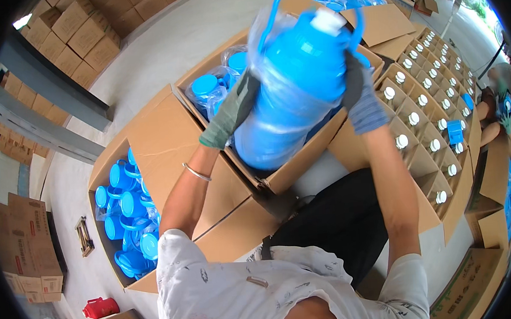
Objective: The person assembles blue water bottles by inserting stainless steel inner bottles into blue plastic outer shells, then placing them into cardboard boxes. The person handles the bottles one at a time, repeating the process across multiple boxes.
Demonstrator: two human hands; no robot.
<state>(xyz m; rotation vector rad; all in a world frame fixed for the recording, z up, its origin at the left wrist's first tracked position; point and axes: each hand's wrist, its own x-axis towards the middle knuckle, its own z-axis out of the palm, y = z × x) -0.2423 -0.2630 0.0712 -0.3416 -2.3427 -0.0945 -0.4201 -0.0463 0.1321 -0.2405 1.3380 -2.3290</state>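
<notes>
Between my two gloved hands is a large blue thermos flask (305, 67), tilted, with a white stopper, a looped blue handle and clear plastic film around it. My left hand (237, 104), in a grey-green glove, presses on its left side. My right hand (357, 90), in a dark glove with a blue cuff, grips it from the right near the shoulder. The flask is held over an open cardboard box (278, 181), which contains blue lidded pieces (206, 86) in clear bags. The flask hides part of that box.
To the right, a divided carton (426, 180) holds several white-stoppered flasks and a blue piece (455, 132). Another box of blue cups (131, 204) is on the left. A red jug (100, 308) and small wooden stool (84, 236) are on the floor. Another person (503, 98) works far right.
</notes>
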